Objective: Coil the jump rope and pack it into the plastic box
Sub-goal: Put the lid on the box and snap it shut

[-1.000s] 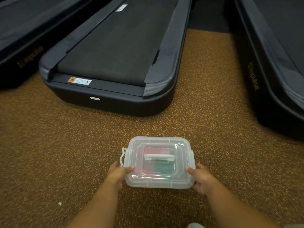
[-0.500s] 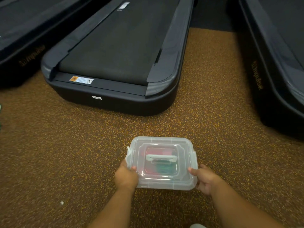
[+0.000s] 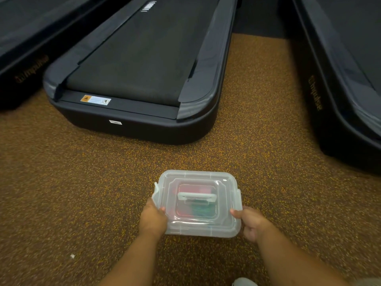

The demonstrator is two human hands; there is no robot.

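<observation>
Down at 6 o'clock on the speckled floor [image 3: 82, 182], both hands clasp a lidded clear plastic box [image 3: 198, 203]: left hand [image 3: 153, 219] at its 8 o'clock corner, right hand [image 3: 250, 221] at 4 o'clock. Red and green shapes inside are probably the jump rope [image 3: 196, 210]. It looks light, rigid and slick; gripping opposite corners seems safest.

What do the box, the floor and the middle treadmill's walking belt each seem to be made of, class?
Plastic box: translucent, glossy plastic; pink and green contents show through, and the lid glints.
Floor: probably rubber granulate, matt brown with orange flecks.
Treadmill belt: seemingly matt black rubberised sheet, finely textured.
</observation>
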